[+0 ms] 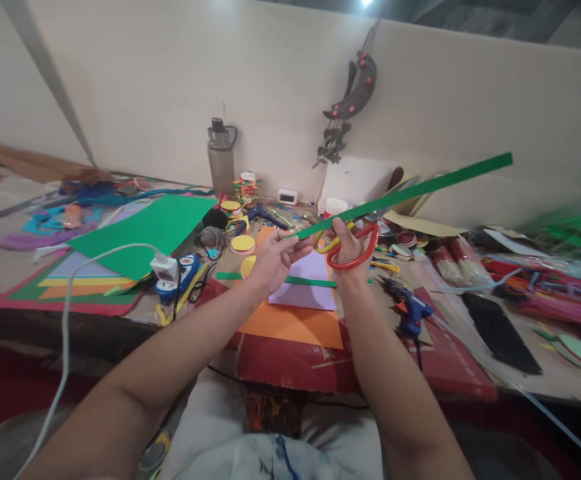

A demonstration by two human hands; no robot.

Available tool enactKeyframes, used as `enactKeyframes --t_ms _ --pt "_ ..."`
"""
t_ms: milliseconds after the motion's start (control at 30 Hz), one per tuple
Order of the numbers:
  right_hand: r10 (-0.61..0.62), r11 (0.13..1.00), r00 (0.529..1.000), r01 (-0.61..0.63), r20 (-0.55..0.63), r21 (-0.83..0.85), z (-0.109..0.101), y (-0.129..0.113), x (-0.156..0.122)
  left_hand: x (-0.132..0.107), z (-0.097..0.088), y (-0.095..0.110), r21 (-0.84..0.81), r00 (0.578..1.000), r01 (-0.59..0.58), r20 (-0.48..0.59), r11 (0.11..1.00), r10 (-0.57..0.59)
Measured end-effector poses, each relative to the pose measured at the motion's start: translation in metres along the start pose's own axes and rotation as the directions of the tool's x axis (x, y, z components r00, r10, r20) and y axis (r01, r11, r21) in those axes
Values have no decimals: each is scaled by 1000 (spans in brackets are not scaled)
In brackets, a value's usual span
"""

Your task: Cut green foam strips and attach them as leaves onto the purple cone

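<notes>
Over the middle of the table my left hand (276,259) pinches one end of a long green paper strip (415,192), which slants up to the right. My right hand (346,248) is closed around scissors (354,259) with one red and one yellow handle loop. The strip passes just in front of the right fingers; their exact contact is unclear. Most of the scissor blades are hidden behind the strip. Below the hands, another green strip (310,282) lies across purple paper (303,298) on top of orange paper (295,327).
A blue glue gun (413,313) lies at the right, and a black phone-like slab (503,332) beyond it. Left are a green sheet (145,230), a power strip (178,277) and a white cable (65,333). A bottle (221,160) stands by the wall.
</notes>
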State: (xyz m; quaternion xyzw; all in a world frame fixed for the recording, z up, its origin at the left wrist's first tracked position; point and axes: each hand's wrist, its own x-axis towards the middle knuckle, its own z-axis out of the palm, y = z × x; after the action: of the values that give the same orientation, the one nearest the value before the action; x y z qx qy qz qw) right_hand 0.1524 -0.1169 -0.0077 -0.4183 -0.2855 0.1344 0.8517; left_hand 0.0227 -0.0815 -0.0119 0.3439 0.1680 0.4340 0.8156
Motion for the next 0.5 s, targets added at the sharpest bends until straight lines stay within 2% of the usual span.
enactKeyframes --t_ms 100,200,267,333,500 --pt "33 999 999 -34 -30 -24 -5 -2 7 6 -8 0 222 992 84 74 971 -102" --pt "92 993 996 -91 15 -70 -9 -3 12 12 -13 6 435 991 2 117 900 -59" --pt "139 985 988 -130 70 -117 -10 -4 13 14 -14 12 500 991 -97 129 861 37" --pt "166 974 977 -140 134 -179 -10 -2 11 15 -15 17 527 987 -142 137 838 81" --pt "159 958 950 -82 267 -276 -9 8 2 17 -19 19 611 973 -134 231 781 -14"
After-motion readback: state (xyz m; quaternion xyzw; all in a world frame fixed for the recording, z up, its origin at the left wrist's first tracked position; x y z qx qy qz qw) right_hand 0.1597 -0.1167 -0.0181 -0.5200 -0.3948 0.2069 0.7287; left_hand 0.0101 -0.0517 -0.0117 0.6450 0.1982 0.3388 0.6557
